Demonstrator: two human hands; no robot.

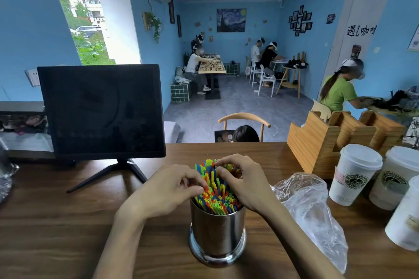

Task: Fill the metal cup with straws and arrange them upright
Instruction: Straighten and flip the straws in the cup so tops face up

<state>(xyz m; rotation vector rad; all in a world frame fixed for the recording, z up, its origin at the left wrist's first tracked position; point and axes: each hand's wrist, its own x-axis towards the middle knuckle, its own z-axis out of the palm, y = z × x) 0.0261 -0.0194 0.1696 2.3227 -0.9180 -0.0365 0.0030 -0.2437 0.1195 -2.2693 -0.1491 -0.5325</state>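
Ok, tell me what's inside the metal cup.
The metal cup holds a dense bundle of coloured straws, open ends up. The left hand and right hand cover part of them; the cup wall hides their lower ends.

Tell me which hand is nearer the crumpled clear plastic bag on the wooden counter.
Right. The right hand rests on the coloured straws just left of the crumpled clear plastic bag; the left hand is beyond the straws, farther away.

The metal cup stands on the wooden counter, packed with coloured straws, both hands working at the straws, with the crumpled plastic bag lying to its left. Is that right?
Not quite. The head view shows the plastic bag to the right of the metal cup, not the left. The rest holds: coloured straws fill it, left hand and right hand working at them.
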